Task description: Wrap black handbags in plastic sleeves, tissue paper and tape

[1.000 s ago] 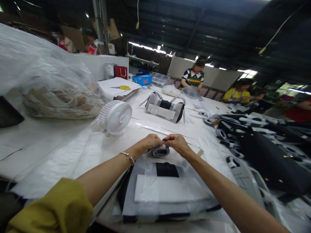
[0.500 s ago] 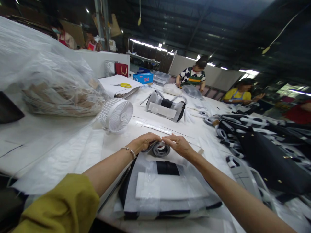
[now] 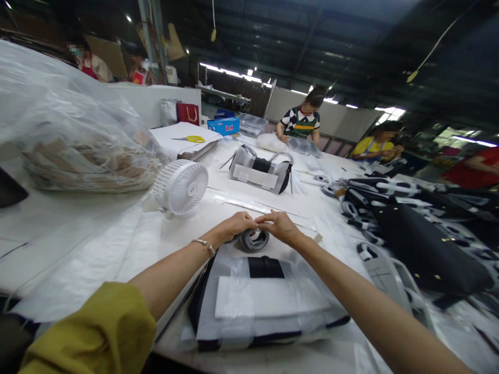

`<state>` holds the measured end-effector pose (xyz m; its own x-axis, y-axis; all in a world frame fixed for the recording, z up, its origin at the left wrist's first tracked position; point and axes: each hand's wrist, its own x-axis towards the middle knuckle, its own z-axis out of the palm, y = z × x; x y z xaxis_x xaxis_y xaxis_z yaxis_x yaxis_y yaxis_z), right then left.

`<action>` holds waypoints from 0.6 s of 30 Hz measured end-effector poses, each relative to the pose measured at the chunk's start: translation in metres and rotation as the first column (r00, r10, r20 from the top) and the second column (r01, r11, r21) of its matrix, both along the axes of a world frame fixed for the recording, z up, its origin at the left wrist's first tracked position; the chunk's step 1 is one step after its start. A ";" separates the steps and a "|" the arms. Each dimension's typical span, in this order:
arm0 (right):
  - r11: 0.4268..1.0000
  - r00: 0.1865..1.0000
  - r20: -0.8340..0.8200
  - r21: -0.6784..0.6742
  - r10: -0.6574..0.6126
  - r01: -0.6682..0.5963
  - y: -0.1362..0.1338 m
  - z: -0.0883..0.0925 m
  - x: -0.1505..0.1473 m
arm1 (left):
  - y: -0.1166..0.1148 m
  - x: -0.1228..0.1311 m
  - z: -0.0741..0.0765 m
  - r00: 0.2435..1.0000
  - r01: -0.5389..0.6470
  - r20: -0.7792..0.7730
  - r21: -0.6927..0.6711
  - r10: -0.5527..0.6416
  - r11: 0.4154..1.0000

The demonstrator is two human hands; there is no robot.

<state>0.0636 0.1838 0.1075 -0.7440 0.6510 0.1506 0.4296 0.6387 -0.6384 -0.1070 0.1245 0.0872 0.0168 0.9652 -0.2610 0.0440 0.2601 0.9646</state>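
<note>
My left hand (image 3: 234, 226) and my right hand (image 3: 279, 227) meet fingertip to fingertip over a rolled grey-and-black strap (image 3: 254, 240). Both hands are closed, pinching the top of this roll. Just in front of me lies a flat black-and-grey bag in a clear plastic sleeve (image 3: 262, 300), with a white card on it. A thin bracelet sits on my left wrist, and a mustard sleeve covers my upper left arm.
A small white fan (image 3: 180, 187) stands left of my hands, behind it a big clear sack of brown goods (image 3: 81, 150). Another grey bag (image 3: 260, 175) sits further back. Black bags with straps (image 3: 413, 228) pile at right. Two people work at the table's far end; yellow scissors (image 3: 191, 138) lie on papers.
My hands stay pinched on the rolled strap and have closed together over it. The camera view shifted slightly right and down.
</note>
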 end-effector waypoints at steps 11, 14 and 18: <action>0.853 0.871 -0.077 0.179 -0.485 0.490 -0.037 0.069 0.148 | 0.000 -0.005 -0.001 0.999 -0.048 -0.023 -0.057 0.047 0.997; 0.703 0.707 0.000 0.106 -0.707 0.703 -0.064 0.075 0.233 | 0.003 -0.006 0.002 0.999 -0.032 -0.021 -0.089 0.030 0.996; 0.420 0.419 0.079 -0.002 -0.905 0.907 -0.106 0.063 0.320 | 0.008 -0.007 0.004 1.000 -0.014 -0.004 -0.148 0.014 0.989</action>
<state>0.3836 0.0777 0.1708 0.2742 0.9574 0.0903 0.7798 -0.1664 -0.6035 -0.1142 0.1323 0.0911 0.0028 0.9160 -0.4012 0.0418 0.4008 0.9152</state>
